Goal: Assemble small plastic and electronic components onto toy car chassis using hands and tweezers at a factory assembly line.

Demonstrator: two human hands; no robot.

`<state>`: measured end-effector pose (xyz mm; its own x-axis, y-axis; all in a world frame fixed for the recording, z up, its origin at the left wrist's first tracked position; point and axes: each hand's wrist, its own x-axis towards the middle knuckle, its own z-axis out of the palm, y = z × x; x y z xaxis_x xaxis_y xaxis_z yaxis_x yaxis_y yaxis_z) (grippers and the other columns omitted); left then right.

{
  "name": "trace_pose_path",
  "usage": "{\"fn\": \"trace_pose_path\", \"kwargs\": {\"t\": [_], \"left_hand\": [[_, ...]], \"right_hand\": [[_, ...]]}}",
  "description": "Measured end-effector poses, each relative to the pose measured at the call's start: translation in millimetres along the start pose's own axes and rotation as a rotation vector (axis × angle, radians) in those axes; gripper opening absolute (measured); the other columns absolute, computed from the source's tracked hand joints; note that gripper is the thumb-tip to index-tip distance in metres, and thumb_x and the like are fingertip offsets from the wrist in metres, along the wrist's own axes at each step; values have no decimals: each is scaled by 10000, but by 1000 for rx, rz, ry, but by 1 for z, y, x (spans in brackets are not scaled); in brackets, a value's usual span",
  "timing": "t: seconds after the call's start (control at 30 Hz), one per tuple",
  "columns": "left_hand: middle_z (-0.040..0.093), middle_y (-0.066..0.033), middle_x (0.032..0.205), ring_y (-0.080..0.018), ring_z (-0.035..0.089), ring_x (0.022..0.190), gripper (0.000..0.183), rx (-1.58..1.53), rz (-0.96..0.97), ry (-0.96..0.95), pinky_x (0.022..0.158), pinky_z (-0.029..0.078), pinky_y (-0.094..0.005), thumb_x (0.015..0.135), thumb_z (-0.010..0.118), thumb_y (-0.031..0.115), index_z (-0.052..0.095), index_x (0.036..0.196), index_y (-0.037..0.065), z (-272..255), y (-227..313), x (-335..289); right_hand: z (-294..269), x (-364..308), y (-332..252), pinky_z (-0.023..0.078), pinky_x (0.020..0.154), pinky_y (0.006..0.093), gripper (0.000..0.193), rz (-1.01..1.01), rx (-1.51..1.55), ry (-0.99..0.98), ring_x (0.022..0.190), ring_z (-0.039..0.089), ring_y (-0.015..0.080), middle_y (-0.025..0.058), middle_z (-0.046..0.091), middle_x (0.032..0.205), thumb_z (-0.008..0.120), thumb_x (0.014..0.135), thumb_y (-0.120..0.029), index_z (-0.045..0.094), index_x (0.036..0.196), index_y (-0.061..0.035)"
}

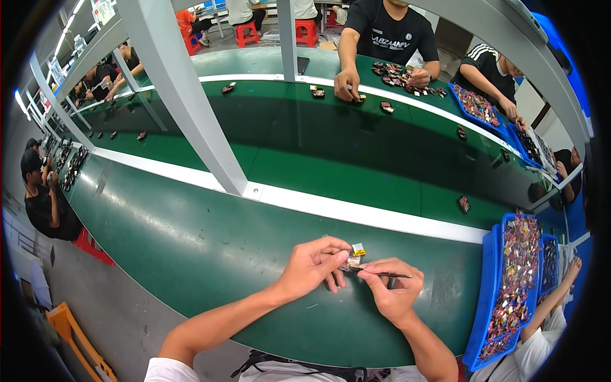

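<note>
My left hand (pixel 310 266) pinches a small dark electronic assembly (pixel 351 263) above the green worktable (pixel 229 254). A little silver battery cell with yellow tape (pixel 359 249) sticks up at its far side. From the right, my right hand (pixel 393 291) grips thin dark tweezers (pixel 396 275), whose tip meets the assembly. The fingers partly cover the assembly, so its finer parts cannot be made out.
Beyond a white rail runs a green conveyor belt (pixel 286 165) carrying scattered small assemblies. A blue tray (pixel 490 286) heaped with similar parts stands at my right. A grey post (pixel 203 121) rises ahead. A co-worker (pixel 394 35) sits across the belt, others to both sides.
</note>
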<state>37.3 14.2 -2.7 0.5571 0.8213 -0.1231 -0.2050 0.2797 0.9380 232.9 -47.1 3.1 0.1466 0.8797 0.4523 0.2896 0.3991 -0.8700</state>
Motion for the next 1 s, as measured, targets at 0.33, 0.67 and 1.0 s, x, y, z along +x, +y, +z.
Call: {"fn": "trace_pose_path", "kwargs": {"t": [0.33, 0.67, 1.0], "left_hand": [[679, -172, 1011, -201, 717, 722, 266, 21, 20, 13, 525, 585, -269, 1042, 578, 96, 582, 1221, -101, 3, 2, -1], [679, -169, 1005, -187, 707, 702, 249, 17, 35, 25, 514, 570, -261, 1037, 580, 77, 587, 1211, -101, 3, -1, -3], [678, -140, 1002, -160, 686, 677, 234, 9, 43, 64, 503, 559, -264, 1028, 584, 67, 597, 1200, -91, 1, -2, 0]], "right_hand": [[0, 2, -1, 393, 492, 210, 110, 98, 54, 10, 568, 581, 53, 71, 769, 817, 839, 787, 26, 763, 855, -16], [-1, -1, 2, 330, 465, 201, 122, 151, 64, 12, 513, 489, 15, 42, 738, 744, 855, 787, -2, 762, 864, -16], [-1, 4, 7, 328, 465, 200, 136, 105, 85, -11, 510, 483, 17, 60, 749, 819, 853, 787, -5, 754, 879, -19]]}}
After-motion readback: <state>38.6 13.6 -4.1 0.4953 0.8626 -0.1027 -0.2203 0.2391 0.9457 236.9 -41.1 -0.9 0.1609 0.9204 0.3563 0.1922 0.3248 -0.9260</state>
